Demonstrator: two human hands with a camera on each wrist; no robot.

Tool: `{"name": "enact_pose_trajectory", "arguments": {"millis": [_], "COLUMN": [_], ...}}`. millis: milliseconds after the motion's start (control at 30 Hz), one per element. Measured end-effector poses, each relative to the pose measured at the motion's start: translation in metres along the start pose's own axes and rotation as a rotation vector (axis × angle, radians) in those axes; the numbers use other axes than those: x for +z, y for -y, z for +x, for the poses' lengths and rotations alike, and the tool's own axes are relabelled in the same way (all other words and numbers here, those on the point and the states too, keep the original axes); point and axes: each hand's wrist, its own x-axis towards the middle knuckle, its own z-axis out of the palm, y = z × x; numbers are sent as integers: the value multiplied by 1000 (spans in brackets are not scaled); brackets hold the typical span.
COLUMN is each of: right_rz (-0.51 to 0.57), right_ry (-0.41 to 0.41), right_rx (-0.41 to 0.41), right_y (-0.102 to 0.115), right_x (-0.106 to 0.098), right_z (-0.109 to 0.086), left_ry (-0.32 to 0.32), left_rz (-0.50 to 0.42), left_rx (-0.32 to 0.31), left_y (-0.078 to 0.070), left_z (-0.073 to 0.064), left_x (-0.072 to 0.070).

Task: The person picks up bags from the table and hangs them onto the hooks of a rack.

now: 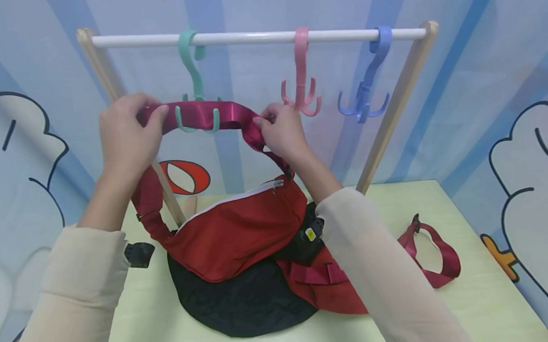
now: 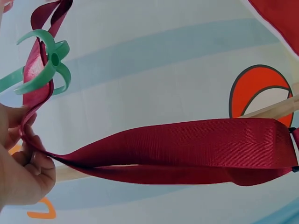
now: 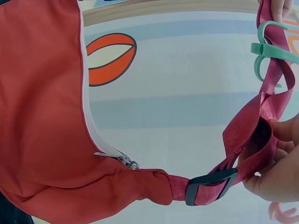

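A red waist bag (image 1: 240, 229) with a white zipper hangs low, its lower part overlapping a black item (image 1: 244, 307) on the table. Its dark red strap (image 1: 229, 114) runs across the green hook (image 1: 191, 67), behind the two front prongs. My left hand (image 1: 128, 132) pinches the strap left of the hook, thumb in front. On the right side, my right hand (image 1: 283, 134) grips a bunched, folded stretch of the same strap. In the right wrist view, a black adjuster buckle (image 3: 211, 185) sits on the strap between that hand and the bag.
A white rail (image 1: 248, 37) on wooden posts also carries a pink hook (image 1: 302, 71) and a blue hook (image 1: 367, 78). Another red bag (image 1: 331, 292) lies on the pale table (image 1: 485, 304), a looped strap (image 1: 448, 260) to its right. A printed cloth backdrop stands behind.
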Motion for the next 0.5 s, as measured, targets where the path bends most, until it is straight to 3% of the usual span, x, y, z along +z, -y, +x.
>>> {"name": "enact_pose_trajectory", "arguments": {"millis": [500], "right_rz": [-24], "right_ry": [119], "right_rx": [-23], "right_y": [-17], "right_x": [0], "right_z": [-12], "left_ry": [56], "left_rz": [-41], "left_rx": [22], "left_y": [14], "left_z": [-15], "left_x": [8]}}
